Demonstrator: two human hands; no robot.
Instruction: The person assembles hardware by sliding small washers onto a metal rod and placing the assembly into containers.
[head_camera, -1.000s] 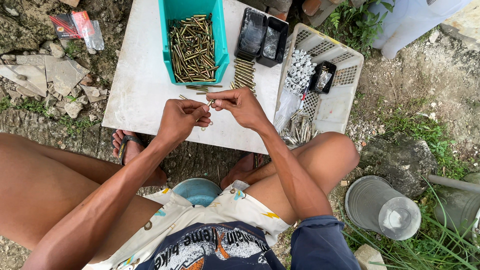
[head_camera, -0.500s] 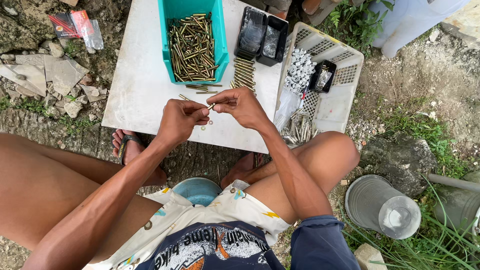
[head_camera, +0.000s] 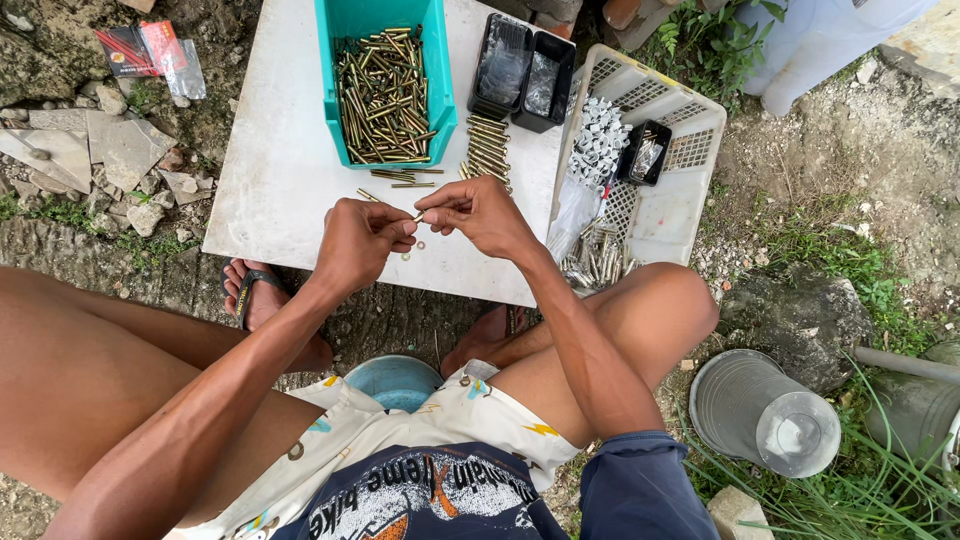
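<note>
Your left hand (head_camera: 362, 240) and right hand (head_camera: 483, 212) meet above the near edge of the white bench (head_camera: 280, 170), fingertips almost touching. Between them you pinch a small brass bolt (head_camera: 418, 215): both hands are closed on it, the right from above, the left from the side. On the bench just below the bolt lies a small washer (head_camera: 421, 243). Beyond your hands, at the far side of the bench, stands the teal bin (head_camera: 437, 75) heaped with brass bolts, with a few loose ones lying just in front of it. To the right of the bin sit two black trays (head_camera: 525, 70), with a row of bolts (head_camera: 487, 150) laid in front of them. A white crate (head_camera: 680, 215) overlaps the bench's right edge, holding silvery fasteners (head_camera: 598, 140).
</note>
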